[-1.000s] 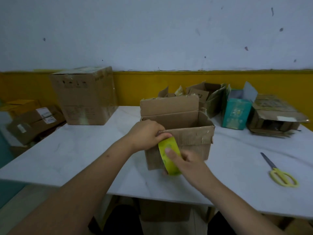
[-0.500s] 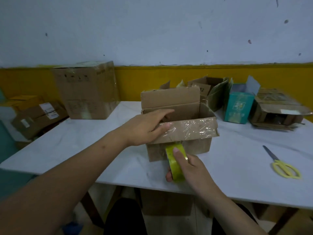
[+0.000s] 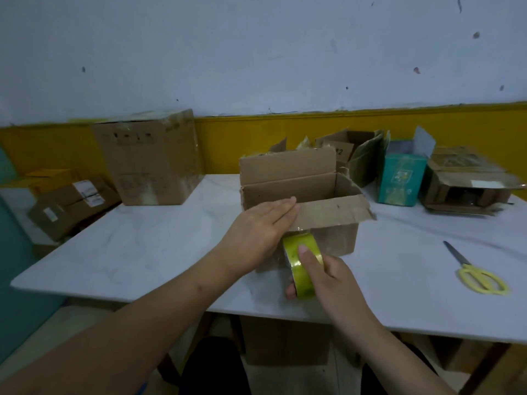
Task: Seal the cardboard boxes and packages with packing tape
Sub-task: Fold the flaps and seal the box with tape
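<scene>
The person's left hand point(image 3: 261, 223) lies flat, fingers straight and together, pressing the near flap of the open cardboard box point(image 3: 306, 201). Just below its fingertips, the right hand point(image 3: 328, 276) is wrapped round a yellow-green roll of tape point(image 3: 302, 265), thumb on top, holding the roll against the front face of the box.

This box looks barely started to me. Its far flap stands upright beyond the left hand and the top is wide open, so closing the flaps and taping the seam remain. To the right of the right hand, near the table point(image 3: 148, 252) edge, lie yellow-handled scissors point(image 3: 479, 276). Beyond them several more boxes point(image 3: 467, 178) sit open, apparently unsealed. Off past the left hand a tall box point(image 3: 148, 158) stands closed.
</scene>
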Motion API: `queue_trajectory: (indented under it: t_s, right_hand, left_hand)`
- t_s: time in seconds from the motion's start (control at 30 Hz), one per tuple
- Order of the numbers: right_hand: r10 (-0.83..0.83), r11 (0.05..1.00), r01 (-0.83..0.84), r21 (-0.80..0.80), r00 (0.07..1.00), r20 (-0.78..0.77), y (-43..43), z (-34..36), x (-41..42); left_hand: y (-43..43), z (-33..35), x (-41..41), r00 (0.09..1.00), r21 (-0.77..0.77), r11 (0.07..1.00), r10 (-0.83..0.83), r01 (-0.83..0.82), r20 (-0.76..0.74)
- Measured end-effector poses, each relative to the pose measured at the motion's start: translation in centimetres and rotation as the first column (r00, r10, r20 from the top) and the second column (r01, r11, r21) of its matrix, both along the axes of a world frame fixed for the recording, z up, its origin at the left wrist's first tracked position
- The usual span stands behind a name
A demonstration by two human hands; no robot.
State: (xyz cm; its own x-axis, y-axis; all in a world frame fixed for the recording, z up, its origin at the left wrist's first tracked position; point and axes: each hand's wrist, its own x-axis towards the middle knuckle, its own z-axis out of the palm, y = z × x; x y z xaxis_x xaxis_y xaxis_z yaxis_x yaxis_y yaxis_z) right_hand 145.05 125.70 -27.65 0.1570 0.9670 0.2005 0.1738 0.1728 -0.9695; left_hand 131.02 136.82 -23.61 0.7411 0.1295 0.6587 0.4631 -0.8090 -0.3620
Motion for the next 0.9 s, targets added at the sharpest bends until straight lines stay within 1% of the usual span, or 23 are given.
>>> queue_trajectory:
  t_s: [0.07,0.1,0.17,0.23,0.3,0.33,0.37,0.4,0.43,0.47,0.5,0.57,0.6,0.67,0.73,0.77,0.83,0.9]
  right_hand:
    - [-0.002,0.998,0.0,0.066,1.0,0.028,0.1,0.6,0.3]
    - [0.004,0.996,-0.006,0.089,1.0,0.018,0.3,1.1,0.5]
    - [0.031,0.995,-0.027,0.092,0.999,-0.04,0.8,2.2,0.6]
    - [0.054,0.995,-0.044,0.087,0.992,-0.11,1.4,3.1,0.7]
    - [0.06,0.994,-0.048,0.095,0.99,-0.124,1.8,3.6,0.7]
    - [0.059,0.994,-0.048,0.098,0.992,-0.111,2.0,3.6,0.7]
    - [0.055,0.994,-0.046,0.1,0.994,-0.091,2.1,3.7,0.7]
    - [0.053,0.994,-0.045,0.102,0.996,-0.078,2.1,3.7,0.6]
    - [0.051,0.993,-0.044,0.106,0.996,-0.07,2.2,3.8,0.5]
    - [0.048,0.993,-0.041,0.112,0.997,-0.065,2.3,3.9,0.3]
    - [0.042,0.992,-0.035,0.119,0.997,-0.059,2.4,4.1,0.2]
    - [0.03,0.992,-0.023,0.125,0.998,-0.058,2.8,4.5,-0.2]
    - [0.028,0.992,-0.02,0.126,0.998,-0.063,3.0,4.6,-0.4]
    - [0.024,0.992,-0.014,0.122,0.996,-0.081,3.5,4.9,-0.7]
    - [-0.02,0.993,0.034,0.111,0.993,-0.117,3.9,5.0,-1.2]
    - [-0.043,0.994,0.057,0.09,0.987,-0.153,4.1,4.8,-1.3]
    - [-0.065,0.998,0.067,0.002,0.968,-0.242,4.1,4.3,-1.4]
    - [-0.063,0.997,0.05,-0.054,0.959,-0.278,3.7,3.6,-1.4]
  left_hand:
    - [0.0,1.1,0.1,0.999,-0.071,0.997,-0.029,0.03,0.017]
    - [-0.1,2.0,0.2,0.999,-0.127,0.991,-0.034,0.036,0.019]
    - [-0.1,4.1,0.4,1.0,-0.308,0.951,-0.01,0.008,-0.003]
    - [0.5,6.1,0.4,0.991,-0.475,0.876,0.027,-0.087,-0.131]
    - [1.0,8.1,0.1,0.959,-0.62,0.761,0.01,-0.192,-0.285]
    - [1.2,8.9,-0.2,0.943,-0.697,0.679,-0.022,-0.229,-0.331]
    - [1.3,9.5,-0.4,0.937,-0.779,0.575,-0.059,-0.249,-0.343]
    - [1.3,9.9,-0.5,0.946,-0.859,0.452,-0.09,-0.241,-0.313]
    - [1.4,10.0,-0.6,0.96,-0.914,0.35,-0.109,-0.205,-0.257]
    - [1.4,9.9,-0.5,0.973,-0.937,0.309,-0.104,-0.166,-0.207]
    - [1.5,9.7,-0.4,0.982,-0.931,0.338,-0.081,-0.134,-0.171]
    - [1.9,9.2,-0.1,0.993,-0.897,0.433,-0.027,-0.095,-0.119]
    - [2.2,9.0,0.1,0.995,-0.886,0.456,-0.013,-0.08,-0.097]
    - [3.0,8.9,0.4,0.996,-0.863,0.5,-0.006,-0.075,-0.09]
    - [3.7,9.0,0.8,0.994,-0.821,0.563,0.01,-0.093,-0.106]
    - [4.0,8.9,1.0,0.996,-0.801,0.592,0.02,-0.084,-0.09]
    - [4.7,8.6,1.4,0.997,-0.789,0.61,0.061,-0.076,-0.048]
    - [5.5,8.4,1.6,0.994,-0.82,0.564,0.1,-0.097,-0.049]
